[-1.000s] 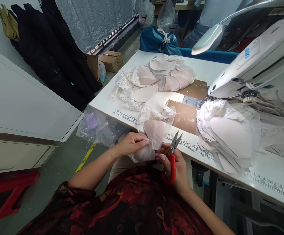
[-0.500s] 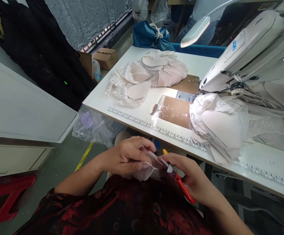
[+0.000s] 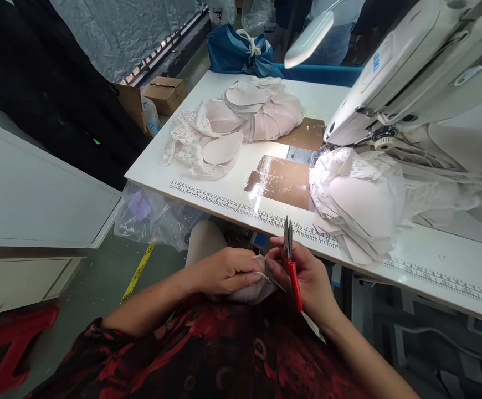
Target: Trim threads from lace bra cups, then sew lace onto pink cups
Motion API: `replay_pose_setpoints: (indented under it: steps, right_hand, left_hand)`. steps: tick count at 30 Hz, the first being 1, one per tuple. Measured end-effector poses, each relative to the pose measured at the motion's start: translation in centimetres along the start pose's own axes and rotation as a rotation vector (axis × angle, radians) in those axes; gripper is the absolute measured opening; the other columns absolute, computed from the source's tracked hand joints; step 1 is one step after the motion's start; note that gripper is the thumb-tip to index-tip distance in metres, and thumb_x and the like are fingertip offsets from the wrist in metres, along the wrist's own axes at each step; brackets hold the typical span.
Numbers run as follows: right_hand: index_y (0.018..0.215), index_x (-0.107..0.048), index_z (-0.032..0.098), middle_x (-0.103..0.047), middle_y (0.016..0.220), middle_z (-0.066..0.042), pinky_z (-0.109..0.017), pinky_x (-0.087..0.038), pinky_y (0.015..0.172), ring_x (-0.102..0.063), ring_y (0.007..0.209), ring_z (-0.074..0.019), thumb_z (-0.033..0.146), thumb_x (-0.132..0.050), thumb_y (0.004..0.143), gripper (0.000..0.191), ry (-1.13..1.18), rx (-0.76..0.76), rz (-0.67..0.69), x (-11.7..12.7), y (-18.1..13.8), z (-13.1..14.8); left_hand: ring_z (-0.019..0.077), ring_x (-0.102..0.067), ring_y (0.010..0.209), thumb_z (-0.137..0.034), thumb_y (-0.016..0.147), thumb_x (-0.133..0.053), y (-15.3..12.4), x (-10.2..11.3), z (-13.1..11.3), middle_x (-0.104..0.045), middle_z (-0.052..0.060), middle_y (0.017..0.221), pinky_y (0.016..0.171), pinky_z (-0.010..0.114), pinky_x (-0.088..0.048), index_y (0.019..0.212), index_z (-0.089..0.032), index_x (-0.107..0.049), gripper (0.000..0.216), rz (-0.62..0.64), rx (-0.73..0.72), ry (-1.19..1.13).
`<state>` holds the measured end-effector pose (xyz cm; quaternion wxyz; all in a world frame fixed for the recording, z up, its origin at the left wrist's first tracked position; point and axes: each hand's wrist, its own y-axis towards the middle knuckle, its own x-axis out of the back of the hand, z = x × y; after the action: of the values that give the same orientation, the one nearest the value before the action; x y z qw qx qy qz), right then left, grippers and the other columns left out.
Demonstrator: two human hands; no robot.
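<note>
In my lap, my left hand (image 3: pixel 235 270) is closed on a pale piece of fabric (image 3: pixel 252 292), thumb and fingers pinching its edge. Close beside it, my right hand (image 3: pixel 307 274) grips a pair of scissors (image 3: pixel 293 282) with red handles. The metal blades point up and away from me, toward the table edge, and look nearly closed. My right fingertips are at the right edge of the fabric; whether they pinch it too I cannot tell. Part of the fabric is hidden under my left hand.
A white sewing table (image 3: pixel 224 191) with a printed ruler spans the view ahead. On it lie a lace-trimmed cup pile (image 3: pixel 241 113), stacked cups (image 3: pixel 361 205) and a sewing machine (image 3: pixel 374 72). A clear plastic bag (image 3: pixel 158 221) and a red stool (image 3: pixel 16 343) stand at left.
The scissors have swung round in my right hand, so the blades point up over the table edge. My left fingers have closed down on the fabric. The view has shifted slightly.
</note>
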<state>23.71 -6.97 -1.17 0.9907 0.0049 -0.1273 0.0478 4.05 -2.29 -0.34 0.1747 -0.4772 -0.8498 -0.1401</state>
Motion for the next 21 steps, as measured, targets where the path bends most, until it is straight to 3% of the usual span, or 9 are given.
replay_pose_setpoints:
  steps: [4, 7, 10, 15, 21]
  right_hand:
    - [0.114, -0.058, 0.022, -0.065, 0.079, -0.001, -0.026, -0.052, 0.063, -0.061, 0.064, -0.0142, 0.028, -0.061, 0.084, 0.031, -0.149, -0.02, -0.008, 2.0, -0.8, -0.9]
    - [0.12, -0.06, 0.021, -0.07, 0.094, -0.006, -0.034, -0.054, 0.078, -0.067, 0.082, -0.0216, 0.032, -0.067, 0.079, 0.043, -0.23, 0.016, 0.124, 3.7, -1.8, -2.0]
    - [0.122, -0.062, 0.023, -0.072, 0.104, -0.007, -0.032, -0.055, 0.078, -0.068, 0.088, -0.0245, 0.032, -0.069, 0.079, 0.045, -0.201, -0.028, 0.305, 4.5, -2.7, -2.7]
    - [0.118, -0.065, 0.024, -0.073, 0.097, -0.002, -0.029, -0.054, 0.075, -0.067, 0.089, -0.0254, 0.033, -0.067, 0.081, 0.039, -0.143, -0.137, 0.442, 3.7, -2.7, -2.6]
    - [0.112, -0.063, 0.025, -0.07, 0.096, -0.002, -0.031, -0.051, 0.081, -0.065, 0.091, -0.0244, 0.041, -0.065, 0.082, 0.034, -0.141, -0.087, 0.469, 2.6, -1.3, -1.4]
  left_hand:
    - [0.0173, -0.062, 0.091, -0.023, 0.093, -0.047, -0.3, 0.3, 0.9, -0.065, 0.012, 0.095, 0.085, 0.028, -0.048, 0.096, -0.01, -0.065, 0.023, -0.101, -0.048, -0.156]
    - [0.0192, -0.064, 0.096, -0.024, 0.093, -0.048, -0.7, 1.1, 1.2, -0.068, 0.014, 0.098, 0.088, 0.032, -0.049, 0.095, -0.01, -0.067, 0.024, -0.177, -0.03, -0.19]
    - [0.0196, -0.065, 0.095, -0.027, 0.093, -0.048, -1.0, 1.6, 1.4, -0.069, 0.014, 0.097, 0.088, 0.033, -0.051, 0.095, -0.011, -0.068, 0.026, -0.215, -0.008, -0.175]
    - [0.0198, -0.066, 0.094, -0.03, 0.093, -0.049, -1.0, 1.5, 1.3, -0.07, 0.015, 0.097, 0.086, 0.031, -0.051, 0.096, -0.01, -0.069, 0.029, -0.204, -0.016, -0.17]
    - [0.0169, -0.066, 0.088, -0.025, 0.092, -0.051, -1.0, 0.9, 1.1, -0.07, 0.013, 0.095, 0.08, 0.025, -0.05, 0.099, -0.01, -0.069, 0.025, -0.155, -0.011, -0.184]
